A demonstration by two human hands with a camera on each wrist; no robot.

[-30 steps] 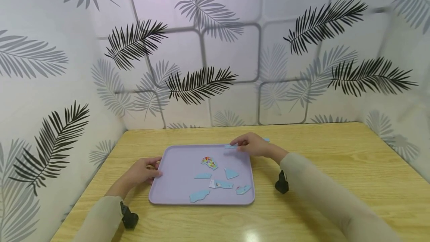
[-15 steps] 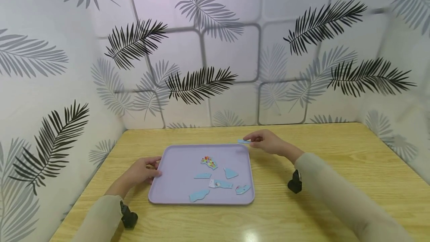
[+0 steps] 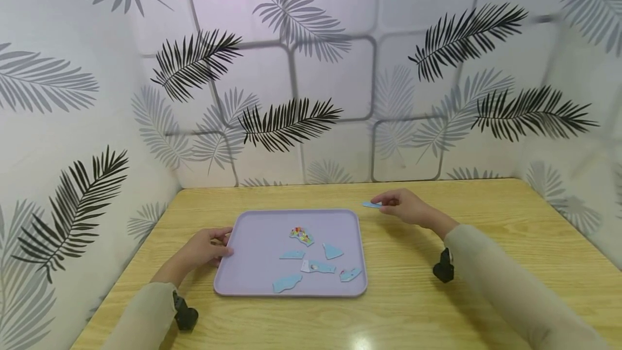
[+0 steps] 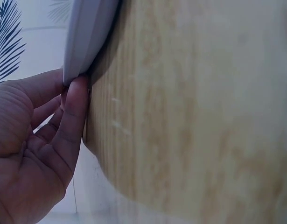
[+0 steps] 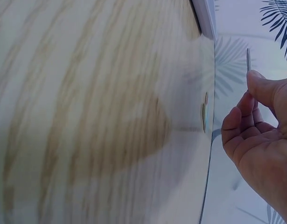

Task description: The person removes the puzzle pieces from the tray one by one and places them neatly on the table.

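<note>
My left hand [image 3: 205,247] grips the left rim of a lilac tray [image 3: 248,280]. In the left wrist view, thumb and fingers of the left hand [image 4: 38,144] pinch the edge of the tray [image 4: 89,32]. Beyond the tray's back right corner, my right hand [image 3: 402,207] pinches a thin light blue puzzle piece [image 3: 371,204] above the table. The right wrist view shows this piece [image 5: 248,59] edge-on between the fingertips of the right hand [image 5: 264,123]. Several pieces lie on the tray, among them a multicoloured one [image 3: 302,235] and a light blue one [image 3: 287,283].
The wooden table [image 3: 486,242] extends to both sides of the tray. Thin flat pieces [image 5: 205,112] lie on it near the right hand in the right wrist view. A leaf-patterned wall covering [image 3: 335,155] stands behind the table.
My right hand has carried the light blue piece from the tray's back right corner rightwards, out beyond the rim and over the table. My left hand has stayed on the rim.
</note>
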